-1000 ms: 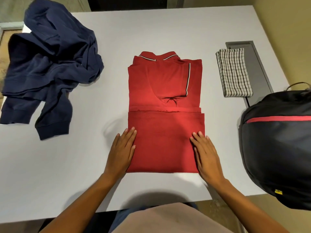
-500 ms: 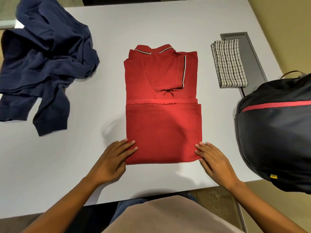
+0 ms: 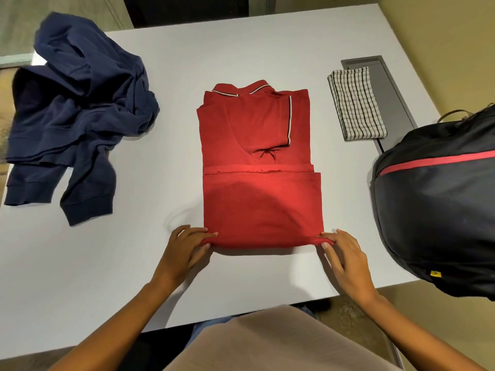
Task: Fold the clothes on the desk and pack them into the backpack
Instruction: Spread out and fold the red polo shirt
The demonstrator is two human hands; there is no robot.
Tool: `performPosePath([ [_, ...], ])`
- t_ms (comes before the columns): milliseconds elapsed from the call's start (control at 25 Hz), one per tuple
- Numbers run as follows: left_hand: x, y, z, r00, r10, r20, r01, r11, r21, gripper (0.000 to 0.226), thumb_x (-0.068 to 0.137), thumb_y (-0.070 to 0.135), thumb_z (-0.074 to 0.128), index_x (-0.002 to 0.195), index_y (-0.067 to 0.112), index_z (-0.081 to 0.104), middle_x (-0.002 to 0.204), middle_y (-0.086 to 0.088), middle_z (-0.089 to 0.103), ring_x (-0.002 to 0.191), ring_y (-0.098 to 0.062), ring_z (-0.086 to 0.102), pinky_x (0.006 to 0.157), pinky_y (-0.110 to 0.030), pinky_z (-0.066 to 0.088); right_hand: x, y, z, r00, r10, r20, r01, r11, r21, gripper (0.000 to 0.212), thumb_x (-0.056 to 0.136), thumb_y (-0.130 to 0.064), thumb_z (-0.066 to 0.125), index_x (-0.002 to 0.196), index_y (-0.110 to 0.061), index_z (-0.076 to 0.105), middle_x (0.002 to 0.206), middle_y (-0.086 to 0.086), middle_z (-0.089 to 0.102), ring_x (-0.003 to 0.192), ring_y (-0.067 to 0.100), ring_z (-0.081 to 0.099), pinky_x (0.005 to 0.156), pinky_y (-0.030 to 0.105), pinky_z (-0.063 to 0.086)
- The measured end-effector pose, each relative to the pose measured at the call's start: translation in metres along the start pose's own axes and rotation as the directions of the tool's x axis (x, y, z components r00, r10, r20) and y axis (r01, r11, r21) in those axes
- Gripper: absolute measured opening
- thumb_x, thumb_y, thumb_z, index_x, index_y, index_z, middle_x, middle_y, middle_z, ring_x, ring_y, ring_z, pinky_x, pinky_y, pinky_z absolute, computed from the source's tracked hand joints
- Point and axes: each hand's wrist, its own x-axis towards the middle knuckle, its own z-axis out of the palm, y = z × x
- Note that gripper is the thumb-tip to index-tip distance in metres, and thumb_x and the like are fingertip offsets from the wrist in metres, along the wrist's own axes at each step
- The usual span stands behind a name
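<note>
**A:** Take me across from the left. What's where?

**B:** Far left on the white desk, the navy sweatshirt lies crumpled and unfolded, well apart from me. Next is my left hand, which pinches the near left corner of the red polo shirt, fingers on top and thumb tucked under. The polo sits mid-desk, already folded into a rectangle. My right hand pinches the near right corner in the same way.

**A:** How does the shirt lie from your hands?

**B:** Straight ahead. Its long axis runs away from me, collar at the far end, and the near edge stretches crosswise between my two grips. I'd judge the next fold carries that edge forward toward the collar, both hands moving evenly.

**A:** And to the right?

**B:** A folded checked cloth lies partly on a grey inset at the far right. The black backpack stands at the desk's right edge, nearer my right hand. I can't see its opening from here.
</note>
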Motion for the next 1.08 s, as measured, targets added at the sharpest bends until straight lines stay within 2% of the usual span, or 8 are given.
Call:
performPosePath([
  [160, 0.001, 0.023, -0.011, 0.965, -0.262, -0.005, 0.258, 0.952, -0.163, 0.030, 0.093, 0.055, 0.027, 0.092, 0.047, 0.056, 0.093, 0.012, 0.067, 0.108, -0.010, 0.041, 0.095, -0.029, 0.034, 0.005, -0.024, -0.009, 0.995, 0.079, -0.061, -0.071, 0.991, 0.117, 0.026, 0.095, -0.042, 0.043, 0.109, -0.027, 0.058, 0.110, -0.012, 0.061, 0.106, 0.005, 0.057, 0.095, 0.025, 0.047],
  [280, 0.003, 0.033, -0.023, 0.963, -0.270, -0.021, 0.261, 0.946, -0.193, 0.025, 0.090, 0.056, 0.030, 0.095, 0.065, 0.053, 0.087, 0.017, 0.063, 0.101, -0.003, 0.039, 0.076, -0.014, 0.037, 0.016, -0.036, -0.022, 0.996, 0.066, -0.065, -0.057, 0.989, 0.134, 0.028, 0.097, -0.045, 0.040, 0.097, -0.024, 0.059, 0.084, -0.018, 0.064, 0.079, 0.005, 0.061, 0.065, 0.020, 0.049],
  [400, 0.028, 0.041, -0.040, 0.965, -0.250, -0.079, 0.228, 0.950, -0.215, 0.025, 0.092, 0.053, 0.035, 0.100, 0.054, 0.058, 0.081, 0.011, 0.062, 0.087, -0.006, 0.052, 0.067, -0.018, 0.040, 0.049, -0.052, -0.033, 0.985, 0.058, -0.160, -0.035, 0.989, 0.144, 0.033, 0.098, -0.044, 0.039, 0.093, -0.018, 0.059, 0.075, -0.010, 0.061, 0.073, 0.007, 0.058, 0.054, 0.014, 0.042],
  [600, 0.131, 0.043, -0.069, 0.902, -0.277, -0.332, 0.210, 0.952, -0.223, 0.030, 0.099, 0.039, 0.043, 0.108, 0.022, 0.067, 0.082, 0.002, 0.070, 0.068, -0.016, 0.060, 0.066, -0.030, 0.045, 0.154, -0.078, -0.034, 0.932, 0.152, -0.330, -0.076, 0.969, 0.233, 0.020, 0.101, -0.023, 0.046, 0.096, -0.010, 0.060, 0.080, -0.005, 0.059, 0.067, 0.004, 0.052, 0.063, 0.009, 0.041],
  [760, 0.222, 0.031, -0.077, 0.836, -0.363, -0.411, 0.248, 0.919, -0.307, 0.025, 0.101, 0.031, 0.047, 0.106, 0.016, 0.066, 0.089, 0.006, 0.069, 0.075, -0.009, 0.059, 0.067, -0.010, 0.039, 0.250, -0.088, -0.019, 0.878, 0.240, -0.413, -0.113, 0.945, 0.308, 0.020, 0.101, -0.028, 0.047, 0.097, -0.013, 0.060, 0.082, -0.005, 0.059, 0.064, 0.003, 0.049, 0.062, 0.021, 0.038],
  [840, 0.257, 0.020, -0.077, 0.823, -0.390, -0.412, 0.281, 0.911, -0.301, 0.027, 0.101, 0.033, 0.047, 0.106, 0.015, 0.067, 0.089, 0.003, 0.069, 0.075, -0.009, 0.058, 0.061, -0.007, 0.035, 0.291, -0.084, -0.008, 0.874, 0.256, -0.413, -0.134, 0.944, 0.302, 0.024, 0.101, -0.031, 0.048, 0.100, -0.011, 0.061, 0.083, -0.005, 0.059, 0.070, 0.011, 0.052, 0.064, 0.029, 0.038],
  [920, 0.286, 0.003, -0.074, 0.807, -0.455, -0.376, 0.366, 0.886, -0.286, 0.028, 0.101, 0.033, 0.048, 0.108, 0.014, 0.068, 0.092, -0.002, 0.070, 0.078, -0.012, 0.058, 0.060, -0.014, 0.033, 0.327, -0.075, 0.004, 0.883, 0.287, -0.372, -0.182, 0.939, 0.293, 0.023, 0.101, -0.029, 0.048, 0.104, -0.009, 0.059, 0.085, -0.002, 0.058, 0.076, 0.017, 0.055, 0.065, 0.031, 0.037],
  [1080, 0.309, -0.019, -0.058, 0.725, -0.653, -0.220, 0.557, 0.743, -0.371, 0.034, 0.102, 0.037, 0.043, 0.118, 0.014, 0.061, 0.106, -0.007, 0.067, 0.094, -0.021, 0.061, 0.079, -0.027, 0.044, 0.358, -0.057, 0.032, 0.890, 0.392, -0.233, -0.356, 0.917, 0.182, 0.021, 0.101, -0.021, 0.045, 0.117, -0.009, 0.052, 0.111, 0.010, 0.059, 0.101, 0.026, 0.057, 0.074, 0.031, 0.037],
])
